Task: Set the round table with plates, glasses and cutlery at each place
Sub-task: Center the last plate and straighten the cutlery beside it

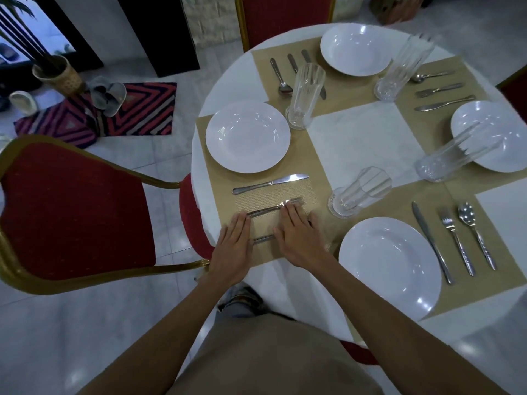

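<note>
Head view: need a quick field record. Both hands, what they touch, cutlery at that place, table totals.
left hand: flat, fingers straight, on the handle ends of the fork and a mostly hidden utensil
right hand: flat, fingertips on the fork near its tines
knife: untouched, between the fork and the plate
table: four plates, four glasses, cutlery at each place

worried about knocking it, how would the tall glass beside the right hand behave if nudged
The tall ribbed glass looks narrow for its height, so it probably tips easily. It is empty, so likely light. Its ribs may aid grip.
</note>
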